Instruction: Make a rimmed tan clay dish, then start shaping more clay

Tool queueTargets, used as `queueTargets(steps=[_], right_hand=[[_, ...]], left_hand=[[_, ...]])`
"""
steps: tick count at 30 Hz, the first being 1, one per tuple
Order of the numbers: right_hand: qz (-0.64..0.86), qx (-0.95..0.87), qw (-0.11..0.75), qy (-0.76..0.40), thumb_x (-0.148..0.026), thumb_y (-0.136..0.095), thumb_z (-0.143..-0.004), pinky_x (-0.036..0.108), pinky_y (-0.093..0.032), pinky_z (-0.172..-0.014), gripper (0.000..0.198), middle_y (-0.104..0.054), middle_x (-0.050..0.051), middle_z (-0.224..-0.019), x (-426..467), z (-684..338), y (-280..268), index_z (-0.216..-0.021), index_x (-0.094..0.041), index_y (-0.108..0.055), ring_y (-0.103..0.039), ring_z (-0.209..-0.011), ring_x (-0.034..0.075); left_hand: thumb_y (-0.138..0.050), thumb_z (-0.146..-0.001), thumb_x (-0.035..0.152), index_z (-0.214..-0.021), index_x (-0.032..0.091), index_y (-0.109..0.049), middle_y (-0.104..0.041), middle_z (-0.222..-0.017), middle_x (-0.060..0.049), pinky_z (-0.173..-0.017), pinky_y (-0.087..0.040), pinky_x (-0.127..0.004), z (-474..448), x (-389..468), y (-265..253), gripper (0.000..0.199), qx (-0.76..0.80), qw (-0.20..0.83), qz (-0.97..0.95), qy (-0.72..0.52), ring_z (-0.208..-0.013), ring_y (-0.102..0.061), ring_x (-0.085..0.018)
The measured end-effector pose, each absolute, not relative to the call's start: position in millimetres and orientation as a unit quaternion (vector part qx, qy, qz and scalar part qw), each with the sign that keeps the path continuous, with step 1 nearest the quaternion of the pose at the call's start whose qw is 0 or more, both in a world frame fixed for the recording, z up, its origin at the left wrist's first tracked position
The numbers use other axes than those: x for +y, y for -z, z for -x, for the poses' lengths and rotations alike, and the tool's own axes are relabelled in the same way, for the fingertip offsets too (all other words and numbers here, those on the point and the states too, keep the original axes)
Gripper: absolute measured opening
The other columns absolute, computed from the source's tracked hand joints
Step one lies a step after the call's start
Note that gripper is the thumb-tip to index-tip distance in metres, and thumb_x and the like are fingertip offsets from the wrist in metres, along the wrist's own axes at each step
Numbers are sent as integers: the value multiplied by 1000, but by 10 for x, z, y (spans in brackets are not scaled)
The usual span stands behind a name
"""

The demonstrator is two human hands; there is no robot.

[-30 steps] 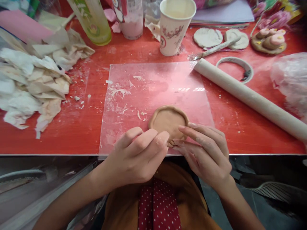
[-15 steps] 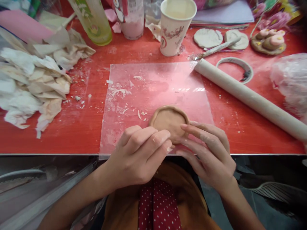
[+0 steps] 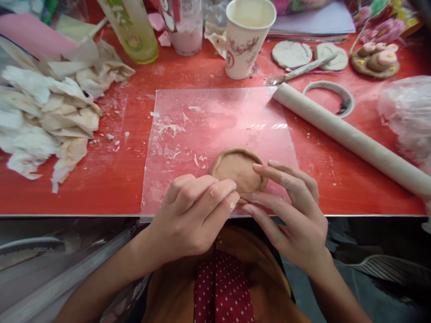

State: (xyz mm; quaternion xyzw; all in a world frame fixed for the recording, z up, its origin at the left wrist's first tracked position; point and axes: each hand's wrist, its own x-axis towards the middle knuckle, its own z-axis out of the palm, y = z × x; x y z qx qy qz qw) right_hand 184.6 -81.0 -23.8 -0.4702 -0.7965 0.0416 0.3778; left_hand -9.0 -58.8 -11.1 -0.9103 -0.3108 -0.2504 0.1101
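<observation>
A round, shallow brown clay dish (image 3: 235, 172) with a raised rolled rim lies near the front edge of a clear plastic sheet (image 3: 188, 148). My left hand (image 3: 198, 215) is closed at the dish's near-left rim, its fingers curled and pressed together; the fingertips hide part of that edge. On the near-right side, my right hand (image 3: 292, 211) has its thumb and a finger close together on the rim, while its index finger reaches over the right edge. Whitish clay smears mark the fingers of both hands.
Crumpled tissues (image 3: 50, 116) are heaped at left. Behind the sheet stand a paper cup (image 3: 247, 45), a pink-filled cup (image 3: 185, 33) and a green bottle (image 3: 134, 36). A long roller (image 3: 350, 137), a tape ring (image 3: 352, 101), a brush (image 3: 303, 69) and clay pieces (image 3: 291, 54) lie right.
My right hand's fingers have shifted slightly leftward along the near rim, and its thumb and finger are closer together. My left hand stays at the near-left rim with little movement.
</observation>
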Motion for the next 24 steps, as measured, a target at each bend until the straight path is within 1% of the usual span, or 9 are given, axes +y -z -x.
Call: queueTargets(steps=[3,7,13,19,24], right_hand=[[471,-798,373,-37,-23,-66,-80,46,-45,-96,12,-59,13,-118,-811,-1837,236,-90,-17,-65,-51,-117,27],[471,-797,377,-28,-17,-65,-80,45,-45,-96,8,-59,11,-118,-808,-1820,250,-88,-17,-65,-51,-117,26],[475,-795,377,-31,-15,-62,-81,47,-44,-97,8,-57,11,-121,-817,-1822,265,-88,-18,-65,-49,-118,27],[500,-783,370,-21,-17,-57,-84,50,-43,-98,9,-55,8,-125,-820,-1798,247,-87,-22,-64,-47,-120,28],[510,-774,374,-21,-17,-59,-83,49,-42,-100,6,-55,9,-123,-825,-1779,234,-84,-21,-63,-47,-120,29]], left_hand=[[-63,-84,29,-102,13,-65,-66,-104,-4,-84,-42,-32,97,-575,127,24,-303,118,910,259,-93,-54,-17],[-63,-84,28,-102,14,-65,-66,-102,-4,-84,-42,-31,88,-588,114,24,-307,119,910,251,-93,-54,-16],[-64,-83,26,-98,15,-65,-66,-100,-3,-82,-42,-30,62,-604,89,18,-316,104,907,257,-93,-53,-16],[-62,-84,26,-99,17,-64,-65,-100,-3,-84,-42,-30,64,-594,91,17,-312,102,910,253,-95,-53,-16],[-63,-84,28,-99,16,-64,-65,-101,-4,-83,-42,-30,88,-572,120,20,-281,120,915,264,-94,-54,-16]])
